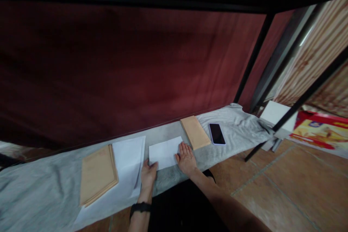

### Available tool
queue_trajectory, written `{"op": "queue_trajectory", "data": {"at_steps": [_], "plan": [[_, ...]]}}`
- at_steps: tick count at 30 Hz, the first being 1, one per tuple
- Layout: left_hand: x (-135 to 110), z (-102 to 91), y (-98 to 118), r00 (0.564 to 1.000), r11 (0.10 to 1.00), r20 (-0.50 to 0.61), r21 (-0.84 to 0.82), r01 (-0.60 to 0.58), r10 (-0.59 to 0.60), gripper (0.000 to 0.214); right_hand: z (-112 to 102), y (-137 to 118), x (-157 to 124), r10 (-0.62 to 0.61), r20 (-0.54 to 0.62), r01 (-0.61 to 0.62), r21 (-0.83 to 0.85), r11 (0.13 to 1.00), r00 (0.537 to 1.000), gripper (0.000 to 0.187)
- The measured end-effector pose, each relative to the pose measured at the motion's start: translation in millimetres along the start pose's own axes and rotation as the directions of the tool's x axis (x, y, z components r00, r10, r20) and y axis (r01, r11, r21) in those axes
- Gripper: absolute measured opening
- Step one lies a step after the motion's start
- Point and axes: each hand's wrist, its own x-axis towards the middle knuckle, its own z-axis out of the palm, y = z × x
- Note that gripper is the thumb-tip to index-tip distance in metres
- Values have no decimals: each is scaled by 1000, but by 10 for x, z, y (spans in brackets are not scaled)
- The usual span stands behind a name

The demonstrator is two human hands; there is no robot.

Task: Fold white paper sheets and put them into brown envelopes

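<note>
Head — hands [148, 174] on paper [165, 153], right [186, 158] flat

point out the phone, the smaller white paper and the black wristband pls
Phone [217, 134]: head view, middle of its dark screen.
Smaller white paper [164, 153]: head view, middle of its upward face.
Black wristband [141, 207]: head view, middle of the band.

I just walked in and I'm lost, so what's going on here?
Someone is handling a white sheet on a grey cloth: the left grip touches its left edge, and the right grip lies flat at its right end. To the left, a tan paper stack lies partly on larger white paper; to the right are more tan paper and a phone.
</note>
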Motion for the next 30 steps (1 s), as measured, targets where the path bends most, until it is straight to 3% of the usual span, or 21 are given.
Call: {"op": "queue_trajectory", "data": {"at_steps": [5,7,9,12,14,16,19,22,26,30], "plan": [[-76,34,188,999,992,3,-117,45,-45,39,-211,-104,-99,-169,44,161,143,977,985,59],[-148,37,382,999,987,22,-160,29,-25,40,-316,-221,-138,-289,46,272,221,936,956,70],[-235,35,634,996,968,87,-252,1,22,42,-419,-358,-129,-334,25,313,292,904,942,75],[-340,20,960,987,928,141,-372,-20,78,48,-570,-527,-2,-137,-9,123,498,859,991,50],[-368,7,1031,990,909,140,-415,31,30,52,-660,-583,117,64,9,-53,672,738,998,50],[-372,7,959,987,928,140,-352,119,-74,53,-718,-598,206,215,62,-170,829,532,975,55],[-390,66,697,956,936,225,-252,246,-190,54,-701,-570,219,303,142,-209,957,202,942,61],[-425,171,456,936,899,288,-325,294,-202,50,-581,-504,123,325,228,-240,971,-1,918,63],[-349,238,306,969,941,202,-278,195,-142,55,-436,-375,-4,272,445,-453,891,-36,853,59],[-140,171,197,985,991,136,65,-118,108,60,-428,-221,-139,169,571,-576,817,-25,803,50]]}}
